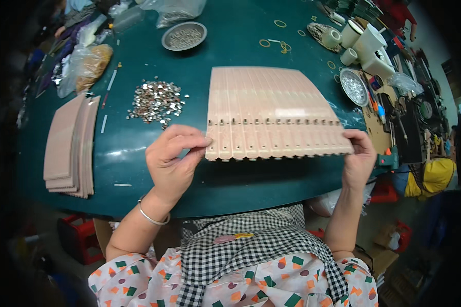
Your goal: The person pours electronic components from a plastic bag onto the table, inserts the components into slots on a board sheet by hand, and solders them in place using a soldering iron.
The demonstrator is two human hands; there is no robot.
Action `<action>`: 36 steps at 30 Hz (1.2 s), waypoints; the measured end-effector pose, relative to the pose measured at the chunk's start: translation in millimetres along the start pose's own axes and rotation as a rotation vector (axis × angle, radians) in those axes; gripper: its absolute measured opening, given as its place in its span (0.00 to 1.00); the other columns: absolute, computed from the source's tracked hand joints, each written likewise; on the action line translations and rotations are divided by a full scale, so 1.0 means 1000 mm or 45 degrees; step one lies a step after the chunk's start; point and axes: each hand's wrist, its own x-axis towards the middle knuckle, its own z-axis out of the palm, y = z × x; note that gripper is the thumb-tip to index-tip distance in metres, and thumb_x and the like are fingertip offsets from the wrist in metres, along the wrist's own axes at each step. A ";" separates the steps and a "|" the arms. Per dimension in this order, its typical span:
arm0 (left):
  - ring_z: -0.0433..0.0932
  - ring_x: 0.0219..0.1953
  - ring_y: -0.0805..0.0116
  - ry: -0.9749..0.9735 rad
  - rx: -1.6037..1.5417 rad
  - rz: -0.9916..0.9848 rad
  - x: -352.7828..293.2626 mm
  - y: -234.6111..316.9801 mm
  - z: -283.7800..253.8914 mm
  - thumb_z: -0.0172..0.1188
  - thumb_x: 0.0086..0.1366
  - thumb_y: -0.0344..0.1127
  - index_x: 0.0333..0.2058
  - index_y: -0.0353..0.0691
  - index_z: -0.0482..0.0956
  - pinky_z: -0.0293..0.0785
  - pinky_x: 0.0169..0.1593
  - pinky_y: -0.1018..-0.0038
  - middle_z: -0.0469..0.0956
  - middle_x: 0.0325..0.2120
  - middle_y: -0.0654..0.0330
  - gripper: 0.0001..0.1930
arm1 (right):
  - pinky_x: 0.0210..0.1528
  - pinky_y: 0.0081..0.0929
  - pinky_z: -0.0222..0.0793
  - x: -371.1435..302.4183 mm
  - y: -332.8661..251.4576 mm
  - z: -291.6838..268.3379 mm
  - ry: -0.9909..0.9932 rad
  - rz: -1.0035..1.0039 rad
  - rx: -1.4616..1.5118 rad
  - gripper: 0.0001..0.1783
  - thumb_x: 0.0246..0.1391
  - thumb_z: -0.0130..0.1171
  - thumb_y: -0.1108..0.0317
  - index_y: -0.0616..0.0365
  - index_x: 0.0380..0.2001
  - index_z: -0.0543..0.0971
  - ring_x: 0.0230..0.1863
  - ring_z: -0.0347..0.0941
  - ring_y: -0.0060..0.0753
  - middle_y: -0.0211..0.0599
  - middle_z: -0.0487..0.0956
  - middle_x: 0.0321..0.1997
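A pale pink, glossy ribbed panel is held between my hands, its scalloped edge toward me. That near edge is raised above the table, with a dark shadow under it. Across the panel runs a row of small metal pieces, and a row of small holes lies closer to the scalloped edge. My left hand pinches the near left corner between thumb and fingers. At the near right corner my right hand grips the panel's edge. Beyond my left hand lies a loose pile of small shiny metal pieces.
On the green table, a stack of similar pink panels stands at the left. A metal bowl of small pieces sits at the back, another bowl at the right. White containers and tools crowd the right side; plastic bags lie far left.
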 end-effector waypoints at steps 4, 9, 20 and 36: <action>0.73 0.34 0.73 0.154 -0.040 0.160 0.021 0.004 0.006 0.67 0.50 0.18 0.35 0.35 0.81 0.70 0.37 0.80 0.77 0.32 0.59 0.12 | 0.52 0.22 0.64 0.030 -0.013 0.011 0.044 -0.455 -0.367 0.14 0.45 0.59 0.87 0.64 0.37 0.75 0.46 0.71 0.29 0.36 0.70 0.46; 0.76 0.39 0.70 0.060 -0.006 0.225 0.047 -0.010 0.006 0.67 0.52 0.22 0.40 0.34 0.81 0.70 0.42 0.77 0.81 0.43 0.54 0.14 | 0.57 0.26 0.65 0.046 -0.021 0.024 -0.061 -0.420 -0.271 0.16 0.49 0.54 0.88 0.65 0.42 0.75 0.52 0.72 0.32 0.39 0.75 0.49; 0.79 0.36 0.64 -0.082 0.017 0.413 0.060 -0.022 0.004 0.66 0.52 0.21 0.38 0.34 0.82 0.72 0.43 0.72 0.84 0.35 0.54 0.12 | 0.55 0.26 0.65 0.054 -0.018 0.019 -0.088 -0.487 -0.347 0.16 0.50 0.53 0.88 0.65 0.43 0.76 0.50 0.72 0.31 0.39 0.77 0.47; 0.79 0.38 0.63 -0.090 -0.041 0.362 0.065 -0.021 0.003 0.67 0.49 0.21 0.35 0.36 0.83 0.73 0.43 0.71 0.83 0.35 0.55 0.13 | 0.51 0.25 0.67 0.055 -0.027 0.021 -0.129 -0.584 -0.471 0.12 0.50 0.57 0.83 0.66 0.40 0.78 0.46 0.74 0.32 0.40 0.78 0.43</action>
